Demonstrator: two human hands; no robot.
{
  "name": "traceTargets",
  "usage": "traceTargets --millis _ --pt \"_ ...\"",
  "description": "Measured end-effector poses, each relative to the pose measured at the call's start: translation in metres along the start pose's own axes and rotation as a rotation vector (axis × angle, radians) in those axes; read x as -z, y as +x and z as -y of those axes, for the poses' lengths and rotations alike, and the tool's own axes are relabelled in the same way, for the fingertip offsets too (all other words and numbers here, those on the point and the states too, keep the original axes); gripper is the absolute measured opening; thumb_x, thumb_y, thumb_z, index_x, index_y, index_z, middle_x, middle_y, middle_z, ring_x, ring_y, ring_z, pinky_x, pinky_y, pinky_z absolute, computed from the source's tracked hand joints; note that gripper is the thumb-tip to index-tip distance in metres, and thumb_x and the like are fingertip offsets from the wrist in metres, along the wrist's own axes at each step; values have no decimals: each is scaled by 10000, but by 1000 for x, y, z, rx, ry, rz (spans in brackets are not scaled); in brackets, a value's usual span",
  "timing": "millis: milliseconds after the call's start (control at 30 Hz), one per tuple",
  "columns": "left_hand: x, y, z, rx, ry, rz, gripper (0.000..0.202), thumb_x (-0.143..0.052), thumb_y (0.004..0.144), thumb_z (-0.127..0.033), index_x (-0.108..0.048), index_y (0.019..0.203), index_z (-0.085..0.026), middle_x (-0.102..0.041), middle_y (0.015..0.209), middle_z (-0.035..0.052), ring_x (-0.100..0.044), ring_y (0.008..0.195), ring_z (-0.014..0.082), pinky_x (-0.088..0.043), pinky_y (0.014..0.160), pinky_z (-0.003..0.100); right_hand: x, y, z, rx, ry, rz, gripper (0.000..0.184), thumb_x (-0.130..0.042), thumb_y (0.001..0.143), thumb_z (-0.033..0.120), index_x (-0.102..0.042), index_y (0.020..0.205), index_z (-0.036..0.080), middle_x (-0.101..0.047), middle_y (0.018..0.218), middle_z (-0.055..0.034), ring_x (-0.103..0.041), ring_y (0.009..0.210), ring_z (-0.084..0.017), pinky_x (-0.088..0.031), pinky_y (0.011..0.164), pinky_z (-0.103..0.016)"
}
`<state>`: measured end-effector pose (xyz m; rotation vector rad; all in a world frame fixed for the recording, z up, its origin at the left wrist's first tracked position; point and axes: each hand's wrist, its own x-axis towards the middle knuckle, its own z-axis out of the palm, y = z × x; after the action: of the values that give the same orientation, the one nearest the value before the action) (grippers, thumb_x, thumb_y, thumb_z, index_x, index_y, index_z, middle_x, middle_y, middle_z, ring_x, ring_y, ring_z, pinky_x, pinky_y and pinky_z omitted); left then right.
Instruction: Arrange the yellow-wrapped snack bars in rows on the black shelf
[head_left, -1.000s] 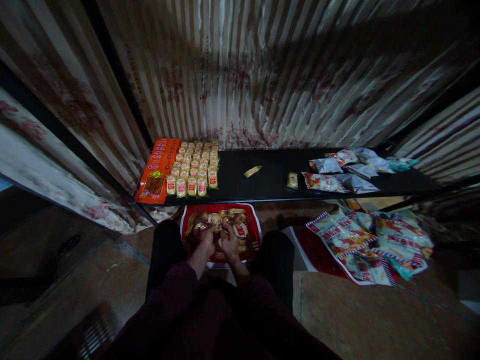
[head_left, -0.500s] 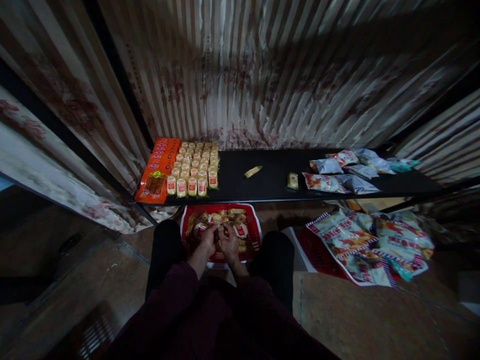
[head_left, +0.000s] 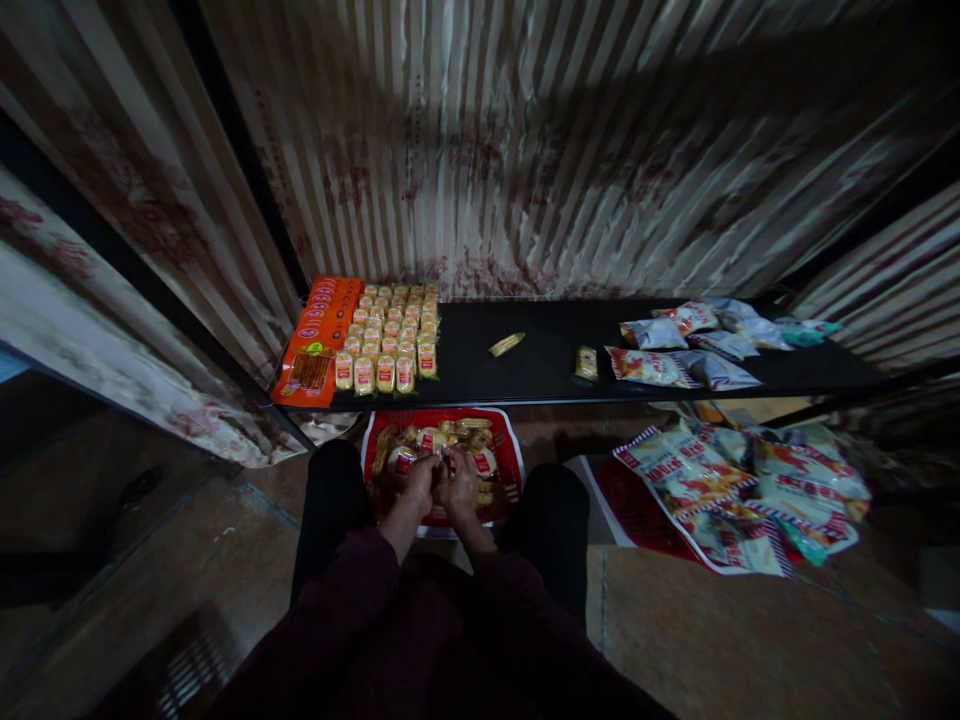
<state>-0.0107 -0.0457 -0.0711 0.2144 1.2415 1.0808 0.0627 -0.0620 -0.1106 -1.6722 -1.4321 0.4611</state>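
Between my knees stands a red basket [head_left: 514,440] filled with wrapped snacks [head_left: 474,425], some long and golden, others round with red and white labels. Over the middle of it, my left hand [head_left: 418,485] and my right hand [head_left: 459,485] meet, thumbs and fingertips pinched close together. Both seem closed on something small, perhaps clear wrapping, but dim light and the fingers hide what it is. The round labelled snacks [head_left: 484,461] lie just beside and under the fingers.
A black shelf [head_left: 480,370] runs behind the basket. On it are an orange packet [head_left: 315,340], rows of small yellow packs [head_left: 386,345], a golden stick pack [head_left: 507,345], a small pack [head_left: 586,363] and several pouches [head_left: 649,366]. More bags [head_left: 690,470] fill a second basket at right.
Both hands stay together over the basket, with only slight shifts of the fingers. Nothing on the shelf has moved.
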Motion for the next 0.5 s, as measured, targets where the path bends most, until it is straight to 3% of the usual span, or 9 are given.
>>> traceTargets --millis 100,233,500 --pt "1 1 1 -35 -6 -10 55 -632 603 -160 -592 638 -173 -621 611 -8 -610 657 135 -451 654 244 -4 -1 -5 -10 34 -5 299 -414 806 219 -640 997 181 -654 1028 -111 -570 1006 -242 -448 929 -428" --pt "2 -2 -1 -62 21 -41 51 -646 650 -181 -655 700 -179 -690 751 43 -644 819 176 -477 790 295 -7 -2 -7 -73 96 1 380 -381 873 375 -638 1035 147 -661 1052 -149 -607 972 -254 -473 892 -436" --pt "1 -8 -7 -109 57 -76 114 -618 686 -106 -692 714 -187 -716 964 61 -630 959 180 -465 889 299 -13 -1 -12 -183 225 -28 438 -518 803 470 -602 1095 154 -664 1057 -131 -640 921 -237 -508 848 -397"
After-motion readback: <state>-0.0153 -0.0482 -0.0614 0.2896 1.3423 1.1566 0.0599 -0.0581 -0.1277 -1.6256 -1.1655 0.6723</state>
